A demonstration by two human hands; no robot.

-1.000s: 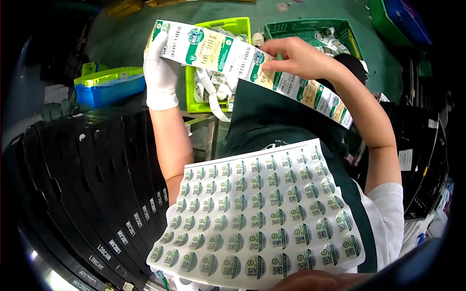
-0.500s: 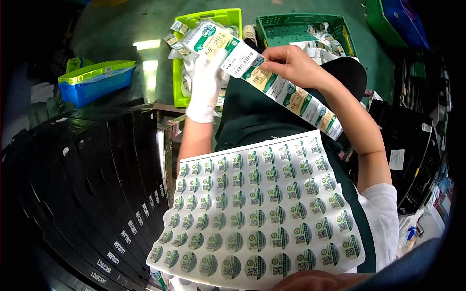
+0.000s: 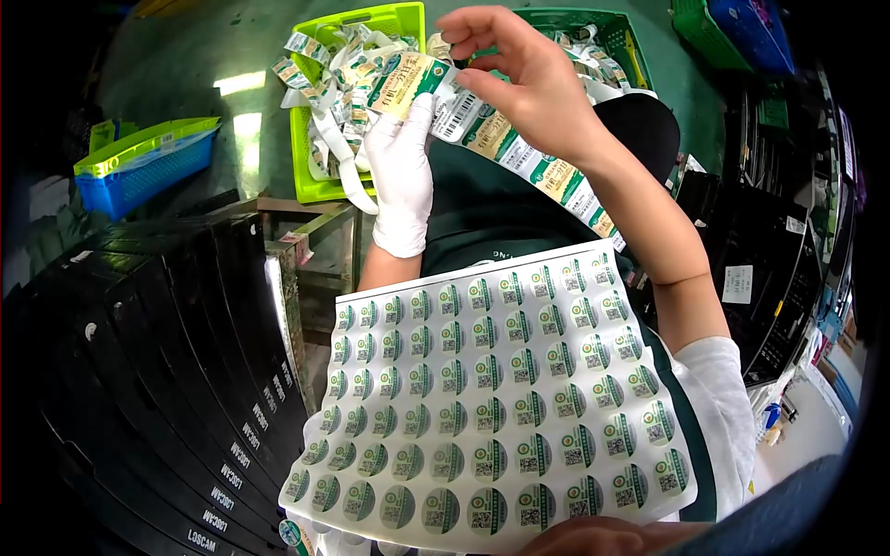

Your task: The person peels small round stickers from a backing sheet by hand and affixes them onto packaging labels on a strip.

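My left hand (image 3: 400,171), in a white glove, grips a long strip of green, white and cream printed labels (image 3: 496,137) near its upper end. From there the strip slants down to the right, across dark clothing and partly behind my right forearm. Above the strip, my bare right hand (image 3: 524,79) has its fingers spread, with nothing visible held in them. A white sheet of round green QR-code stickers (image 3: 487,371) lies below my hands, in front of my body, overlapping my left forearm.
A lime-green crate (image 3: 301,153) full of label strips stands at the far side, with a dark-green crate (image 3: 640,46) of strips beside it. Blue and lime-green baskets (image 3: 148,167) sit at left. Black folded crates (image 3: 176,371) stack at lower left; more black crates (image 3: 756,269) stand right.
My right hand has come off the strip, moved up and spread its fingers. My left hand has shifted slightly right and lower, still holding the strip. The view has shifted a little.
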